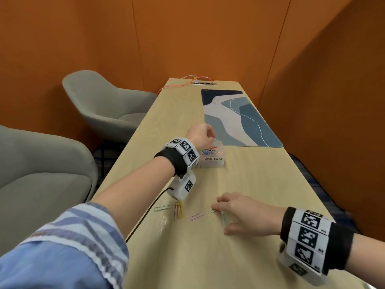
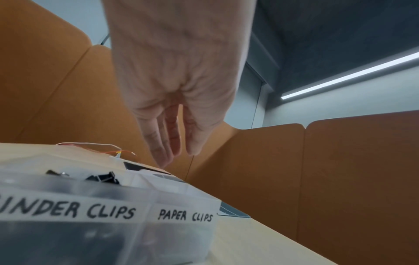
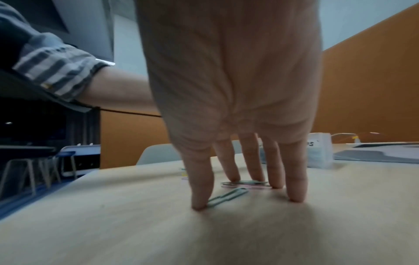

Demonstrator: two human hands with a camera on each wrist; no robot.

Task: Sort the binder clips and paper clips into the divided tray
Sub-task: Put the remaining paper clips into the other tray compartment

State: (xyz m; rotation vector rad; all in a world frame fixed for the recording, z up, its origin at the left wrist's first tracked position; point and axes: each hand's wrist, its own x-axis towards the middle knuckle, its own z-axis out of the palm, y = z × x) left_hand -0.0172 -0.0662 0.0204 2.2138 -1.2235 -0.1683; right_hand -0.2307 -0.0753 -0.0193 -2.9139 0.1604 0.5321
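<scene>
A translucent divided tray stands mid-table, its sections labelled BINDER CLIPS and PAPER CLIPS. Coloured paper clips fill the right section; black binder clips lie in the left one. My left hand hovers over the paper-clip section, fingers straight and hanging down, holding nothing. A thin pale clip shows just below them. My right hand rests spread on the table, fingertips on loose clips: a green clip by the thumb, pink and grey clips under the fingers.
More loose clips lie to the left: a pale one, a yellow-pink bunch, a pink one. A blue patterned desk mat lies beyond the tray. A black wrist cable crosses the table's left edge. Grey chairs stand left.
</scene>
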